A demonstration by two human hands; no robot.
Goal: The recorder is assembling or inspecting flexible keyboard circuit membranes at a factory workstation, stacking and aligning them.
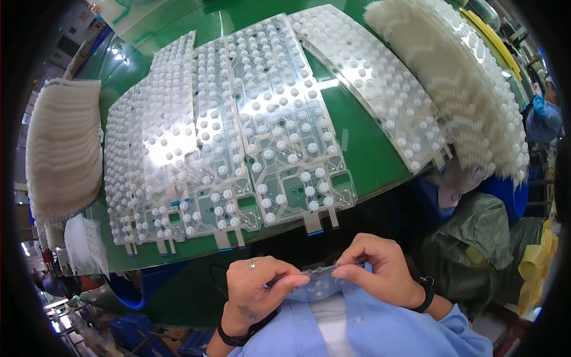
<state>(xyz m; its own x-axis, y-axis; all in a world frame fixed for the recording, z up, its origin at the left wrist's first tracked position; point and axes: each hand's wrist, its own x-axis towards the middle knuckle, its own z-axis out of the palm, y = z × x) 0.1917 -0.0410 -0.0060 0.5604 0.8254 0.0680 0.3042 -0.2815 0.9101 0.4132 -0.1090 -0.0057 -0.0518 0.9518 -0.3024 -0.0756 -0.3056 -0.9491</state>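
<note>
Close to my body, a small see-through plastic sheet (320, 287) with pale round bumps is stretched between my hands. My left hand (257, 288) pinches its left end between thumb and forefinger, and my right hand (380, 271) pinches the other end the same way. The sheet's lower part blends into my blue shirt, so its full shape is hard to make out. Just beyond the hands, at the table's near edge, lies a clear keyboard membrane (291, 143) with white rubber domes and short ribbon tails. More such membranes (172, 137) lie overlapping to its left.
The green table (363, 134) has a curved-looking near edge. Another domed membrane (380, 83) lies right of centre, beside a tall stack of domed sheets (458, 89). A second stack (65, 146) stands far left. Grey plastic bags (476, 232) sit below at the right.
</note>
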